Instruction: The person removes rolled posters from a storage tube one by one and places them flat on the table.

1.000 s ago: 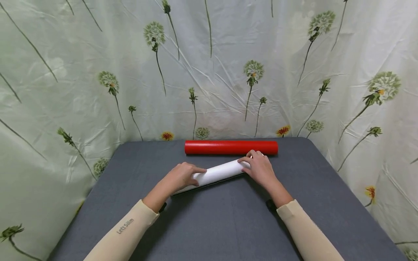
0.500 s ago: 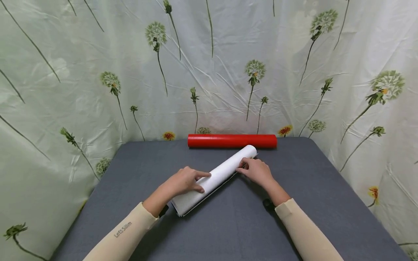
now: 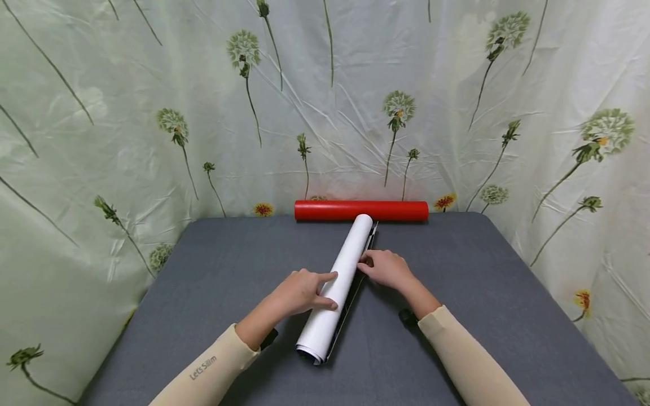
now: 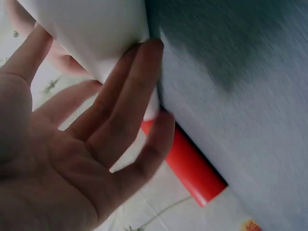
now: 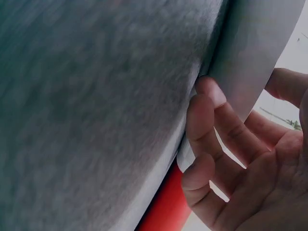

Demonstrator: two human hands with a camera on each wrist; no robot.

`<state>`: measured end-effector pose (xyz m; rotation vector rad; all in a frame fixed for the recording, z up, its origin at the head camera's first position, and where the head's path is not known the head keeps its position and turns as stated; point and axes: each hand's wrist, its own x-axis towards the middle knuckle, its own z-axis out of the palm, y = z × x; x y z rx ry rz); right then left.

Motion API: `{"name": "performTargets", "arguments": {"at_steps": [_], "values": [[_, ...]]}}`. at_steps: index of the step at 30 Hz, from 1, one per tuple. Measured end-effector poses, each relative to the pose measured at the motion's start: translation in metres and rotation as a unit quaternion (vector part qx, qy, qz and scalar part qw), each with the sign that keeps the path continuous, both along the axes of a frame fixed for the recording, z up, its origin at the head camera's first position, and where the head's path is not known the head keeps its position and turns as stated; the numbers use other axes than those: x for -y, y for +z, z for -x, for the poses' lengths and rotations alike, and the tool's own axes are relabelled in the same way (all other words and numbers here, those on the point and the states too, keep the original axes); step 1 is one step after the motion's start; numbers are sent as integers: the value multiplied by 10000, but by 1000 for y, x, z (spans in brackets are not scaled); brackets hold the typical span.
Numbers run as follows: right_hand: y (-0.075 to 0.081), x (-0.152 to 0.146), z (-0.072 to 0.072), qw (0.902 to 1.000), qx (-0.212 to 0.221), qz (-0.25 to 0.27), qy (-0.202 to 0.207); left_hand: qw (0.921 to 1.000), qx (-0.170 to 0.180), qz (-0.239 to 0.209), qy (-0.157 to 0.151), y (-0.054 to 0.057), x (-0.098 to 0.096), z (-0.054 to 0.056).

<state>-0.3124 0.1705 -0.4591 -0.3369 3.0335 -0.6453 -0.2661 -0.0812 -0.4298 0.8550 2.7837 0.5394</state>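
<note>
A rolled white sheet (image 3: 349, 254), dark on its inner side, lies slanted on the table, its far end near the red roll. Along its right side runs a loose dark edge. My left hand (image 3: 303, 290) grips the roll from the left, thumb and index finger spread over its top; the left wrist view shows more fingers curled against the white surface (image 4: 96, 29). On the right, my right hand (image 3: 387, 268) has curled fingers at the loose edge about halfway along. Its fingers and thumb hold the sheet (image 5: 255, 48) from either side in the right wrist view.
A glossy red roll (image 3: 360, 211) lies crosswise at the back of the grey cloth-covered table (image 3: 228, 254). Behind the table and along both sides hangs a pale curtain (image 3: 345, 113) printed with dandelions.
The rolled white sheet has swung from nearly crosswise to pointing mostly away from me. Its near end came closer, its far end moved left. My right hand shifted from the far end to the side edge.
</note>
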Motion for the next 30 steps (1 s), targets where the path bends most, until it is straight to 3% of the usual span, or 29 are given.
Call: {"name": "performTargets", "arguments": {"at_steps": [6,12,16,19,24,30], "values": [[-2,2,-1,9988,414,-208,146,9964,-690,478,142,-4,-25,-11],[1,-3,-1,9948,906,-312,330,9835,-1463,1061,107,-6,-48,-20],[1,-7,3,9916,1166,-370,430,9793,-1575,1262,174,-5,-57,-22],[1,-10,6,9899,1280,-439,428,9775,-1716,1203,245,-4,-63,-19],[-2,-10,9,9885,1377,-382,501,9663,-2349,977,383,-7,-71,-12],[-5,-12,10,9874,1429,-121,676,9599,-2728,599,225,-19,-75,-2]]}}
